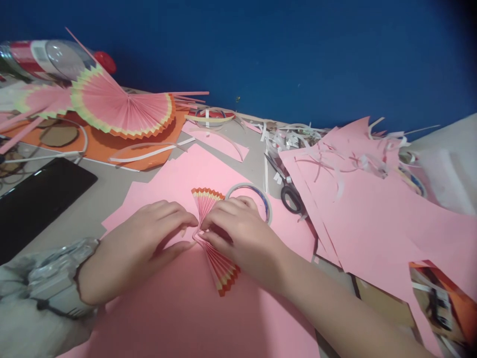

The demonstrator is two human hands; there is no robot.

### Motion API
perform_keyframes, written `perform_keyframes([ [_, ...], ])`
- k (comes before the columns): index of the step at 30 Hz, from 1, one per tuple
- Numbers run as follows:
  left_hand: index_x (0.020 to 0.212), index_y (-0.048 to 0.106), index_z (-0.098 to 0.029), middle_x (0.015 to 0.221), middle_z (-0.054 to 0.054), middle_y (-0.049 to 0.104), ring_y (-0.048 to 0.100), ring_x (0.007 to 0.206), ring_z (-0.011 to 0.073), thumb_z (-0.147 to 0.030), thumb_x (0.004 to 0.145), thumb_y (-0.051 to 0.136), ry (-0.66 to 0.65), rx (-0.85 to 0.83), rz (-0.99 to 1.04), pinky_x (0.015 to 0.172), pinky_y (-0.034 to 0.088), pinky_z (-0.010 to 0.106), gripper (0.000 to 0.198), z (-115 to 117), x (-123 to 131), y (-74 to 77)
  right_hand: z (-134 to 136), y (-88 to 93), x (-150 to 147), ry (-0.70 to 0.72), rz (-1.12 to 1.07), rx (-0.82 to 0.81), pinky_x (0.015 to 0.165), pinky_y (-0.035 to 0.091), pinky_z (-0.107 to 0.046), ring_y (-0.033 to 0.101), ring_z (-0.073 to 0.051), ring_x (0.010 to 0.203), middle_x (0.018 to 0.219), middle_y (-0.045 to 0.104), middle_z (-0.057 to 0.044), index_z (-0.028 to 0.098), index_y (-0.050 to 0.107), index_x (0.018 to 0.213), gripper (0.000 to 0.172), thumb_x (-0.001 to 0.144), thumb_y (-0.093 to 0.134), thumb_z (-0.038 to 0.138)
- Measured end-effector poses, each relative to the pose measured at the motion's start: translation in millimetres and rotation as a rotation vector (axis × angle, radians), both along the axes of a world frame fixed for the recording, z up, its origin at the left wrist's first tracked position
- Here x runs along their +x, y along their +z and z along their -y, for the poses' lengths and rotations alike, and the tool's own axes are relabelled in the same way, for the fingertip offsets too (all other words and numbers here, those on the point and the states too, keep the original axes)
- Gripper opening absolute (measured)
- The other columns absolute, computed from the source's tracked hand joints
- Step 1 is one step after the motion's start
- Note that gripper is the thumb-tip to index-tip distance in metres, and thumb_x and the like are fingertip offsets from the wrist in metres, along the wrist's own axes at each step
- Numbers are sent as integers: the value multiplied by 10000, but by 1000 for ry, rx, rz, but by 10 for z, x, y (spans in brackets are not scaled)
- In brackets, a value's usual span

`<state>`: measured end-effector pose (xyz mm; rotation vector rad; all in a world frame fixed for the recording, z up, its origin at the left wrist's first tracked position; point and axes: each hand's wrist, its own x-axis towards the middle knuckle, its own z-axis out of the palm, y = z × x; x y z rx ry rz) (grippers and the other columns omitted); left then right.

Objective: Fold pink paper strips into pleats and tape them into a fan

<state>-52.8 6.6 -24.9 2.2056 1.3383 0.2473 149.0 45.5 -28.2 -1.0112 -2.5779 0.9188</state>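
A pleated pink paper fan (223,263) with yellow and orange zigzag edges is pinched narrow at its middle, its two ends flaring out like a bow. My right hand (242,228) grips it at the narrow middle between thumb and fingers. From the other side, my left hand (156,233) has thumb and fingertips closed on that same middle. Under both hands lie stacked pink paper sheets (179,308). A roll of tape (266,199) sits on them just behind my right hand, partly covered by it.
Black-handled scissors (291,199) lie right of the tape. Cut pink sheets (365,209) with paper scraps cover the right side. A finished pleated fan (126,109), a plastic bottle (63,59) and a black phone (44,204) are at left. A blue wall (261,54) rises behind.
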Motion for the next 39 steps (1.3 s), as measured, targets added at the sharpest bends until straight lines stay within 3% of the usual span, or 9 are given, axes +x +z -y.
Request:
perform_keyframes([
  [11,1022,529,-268,967,-13,592,536,891,159,-269,867,516,29,-18,55,789,406,280,156,6,-19,-8,20,-38,-21,-11,-13,38,800,240,-322,507,-156,858,858,626,-3,205,605,818,159,902,473,235],
  [39,972,562,-227,959,-1,620,552,903,165,-273,844,504,124,-12,52,811,420,313,149,12,90,29,40,-51,-44,-66,-25,33,832,246,-310,508,-136,886,870,631,34,204,596,842,128,902,485,225],
])
